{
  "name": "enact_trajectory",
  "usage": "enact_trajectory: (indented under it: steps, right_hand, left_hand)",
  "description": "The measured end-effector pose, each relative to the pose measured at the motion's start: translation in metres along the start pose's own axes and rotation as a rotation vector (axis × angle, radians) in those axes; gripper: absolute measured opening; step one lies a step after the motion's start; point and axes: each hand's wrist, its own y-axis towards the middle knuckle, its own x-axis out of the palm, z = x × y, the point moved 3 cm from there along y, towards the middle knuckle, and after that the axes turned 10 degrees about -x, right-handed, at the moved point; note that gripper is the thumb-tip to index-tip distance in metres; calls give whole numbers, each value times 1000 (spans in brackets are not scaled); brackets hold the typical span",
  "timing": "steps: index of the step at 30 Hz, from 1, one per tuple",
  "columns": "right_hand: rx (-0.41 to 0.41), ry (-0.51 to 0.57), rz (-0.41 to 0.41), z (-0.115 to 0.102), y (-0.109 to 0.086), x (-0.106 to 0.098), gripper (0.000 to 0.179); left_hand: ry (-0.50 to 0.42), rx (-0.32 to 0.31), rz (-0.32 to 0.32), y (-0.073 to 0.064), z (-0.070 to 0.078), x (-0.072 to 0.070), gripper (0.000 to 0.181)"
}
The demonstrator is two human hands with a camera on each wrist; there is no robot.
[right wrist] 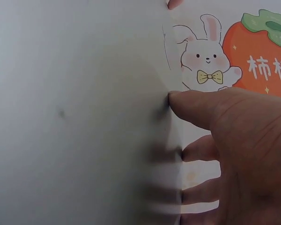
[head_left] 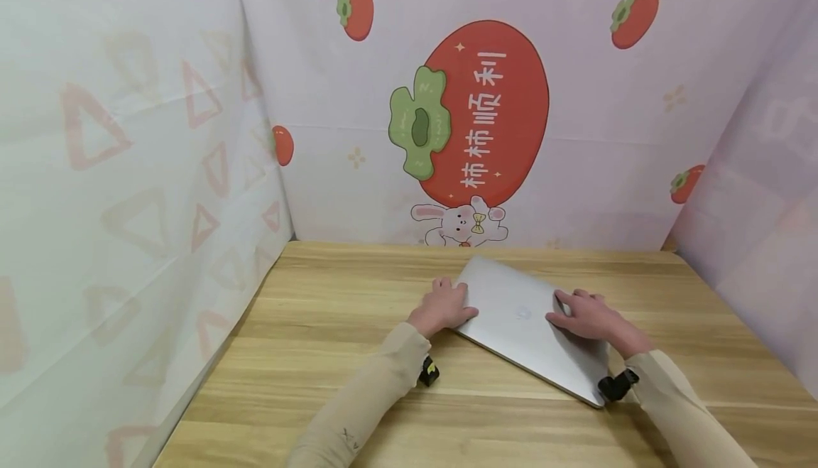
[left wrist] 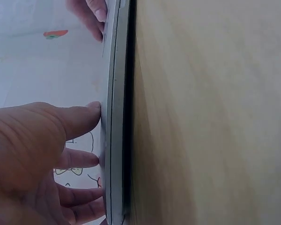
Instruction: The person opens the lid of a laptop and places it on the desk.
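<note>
A closed silver laptop lies at a slant on the wooden table, its lid facing up with a small faint logo near the middle. At its left end, my left hand touches the lid with thumb and fingertips; the left wrist view shows the laptop's thin side edge close by them. Toward the right end, my right hand rests its fingertips on the lid, fingers spread and extended. In the right wrist view the thumb and fingers meet the grey lid surface.
The wooden tabletop extends around the laptop. Behind it hangs a cloth backdrop printed with a large red persimmon and a rabbit. Cloth walls close off both sides. Each wrist wears a small black camera near the tabletop.
</note>
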Motion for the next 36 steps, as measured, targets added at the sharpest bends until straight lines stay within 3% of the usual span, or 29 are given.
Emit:
enact_trajectory:
  steps: [11, 22, 36]
  right_hand:
    - [-69, 18, -15, -10, 14, -4, 78]
    - [-36, 53, -40, -18, 26, -2, 82]
    - [-30, 17, -80, -29, 47, 9, 84]
  left_hand:
    - [2, -25, -2, -10, -13, -8, 60]
    - [-11, -57, 13, -13, -25, -8, 60]
    - [-24, -120, 35, -24, -44, -11, 57]
